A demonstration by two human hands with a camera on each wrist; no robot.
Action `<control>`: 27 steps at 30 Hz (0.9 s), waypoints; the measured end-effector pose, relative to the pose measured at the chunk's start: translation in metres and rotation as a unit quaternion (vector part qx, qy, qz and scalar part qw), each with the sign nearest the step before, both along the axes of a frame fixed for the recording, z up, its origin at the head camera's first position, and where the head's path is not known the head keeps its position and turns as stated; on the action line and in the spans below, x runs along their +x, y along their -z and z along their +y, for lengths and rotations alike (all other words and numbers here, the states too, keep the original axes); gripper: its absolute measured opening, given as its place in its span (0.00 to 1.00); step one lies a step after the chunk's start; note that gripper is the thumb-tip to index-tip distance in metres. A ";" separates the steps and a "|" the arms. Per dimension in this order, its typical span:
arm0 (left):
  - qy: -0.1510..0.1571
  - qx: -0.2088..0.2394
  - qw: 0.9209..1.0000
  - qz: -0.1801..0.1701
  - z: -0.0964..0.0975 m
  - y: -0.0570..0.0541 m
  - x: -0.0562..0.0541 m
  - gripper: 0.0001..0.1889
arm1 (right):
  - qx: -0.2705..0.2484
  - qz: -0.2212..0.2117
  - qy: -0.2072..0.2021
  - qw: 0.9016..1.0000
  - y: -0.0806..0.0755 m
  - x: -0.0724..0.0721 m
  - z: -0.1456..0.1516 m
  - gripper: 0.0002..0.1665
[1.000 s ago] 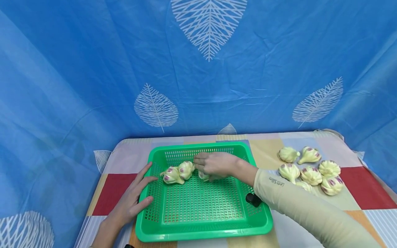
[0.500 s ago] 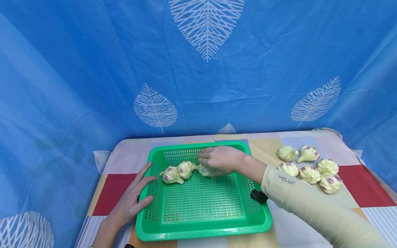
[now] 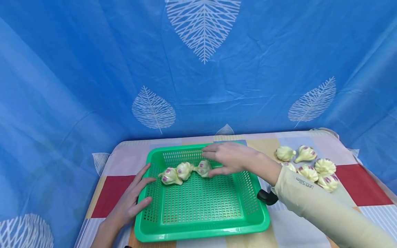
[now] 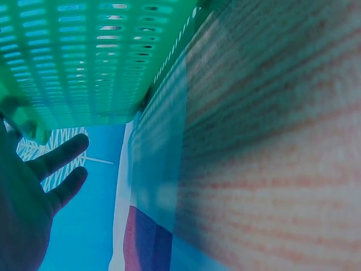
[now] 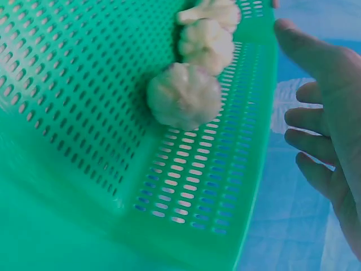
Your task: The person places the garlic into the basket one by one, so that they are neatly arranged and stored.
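Pulled the right hand (image 3: 227, 158) off the nearest garlic bulb (image 3: 203, 168), with spread, empty fingers. Sitting in the basket (image 3: 203, 235) beside two other bulbs (image 3: 184, 170). Could tbh roll it by clipping it, or skid the basket by bumping with the spread, empty left hand (image 3: 128, 201).

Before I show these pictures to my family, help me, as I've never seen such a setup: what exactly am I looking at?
There's no machine, just a person's two bare hands. The wide picture is taken from the head, looking forward and down; the other two from the left and right wrists. On the patterned cloth stands a green basket with three garlic bulbs in a row. More bulbs lie to its right. The left hand is at the basket's left side; the open right hand is over the basket. Neither grips a bulb.
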State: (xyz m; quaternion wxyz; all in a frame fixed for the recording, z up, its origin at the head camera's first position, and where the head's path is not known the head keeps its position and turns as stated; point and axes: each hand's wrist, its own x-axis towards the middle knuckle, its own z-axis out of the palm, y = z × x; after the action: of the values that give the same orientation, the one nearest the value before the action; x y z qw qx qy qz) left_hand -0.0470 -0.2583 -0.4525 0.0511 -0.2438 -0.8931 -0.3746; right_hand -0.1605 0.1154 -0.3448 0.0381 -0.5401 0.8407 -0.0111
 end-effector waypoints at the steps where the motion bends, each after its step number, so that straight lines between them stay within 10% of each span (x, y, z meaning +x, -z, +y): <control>1: -0.001 -0.001 1.000 0.000 0.000 0.000 0.000 0.28 | -0.002 -0.002 0.006 1.000 -0.001 0.002 0.002 0.47; 27: 0.000 0.010 1.000 0.007 0.001 0.001 0.000 0.28 | -0.127 -0.019 0.164 0.978 0.033 0.057 0.079 0.56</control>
State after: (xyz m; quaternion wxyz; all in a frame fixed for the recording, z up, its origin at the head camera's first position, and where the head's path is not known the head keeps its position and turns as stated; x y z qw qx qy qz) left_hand -0.0472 -0.2574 -0.4539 0.0596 -0.2456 -0.8889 -0.3821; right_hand -0.1039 0.1939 -0.3778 -0.0174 -0.3947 0.9087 -0.1345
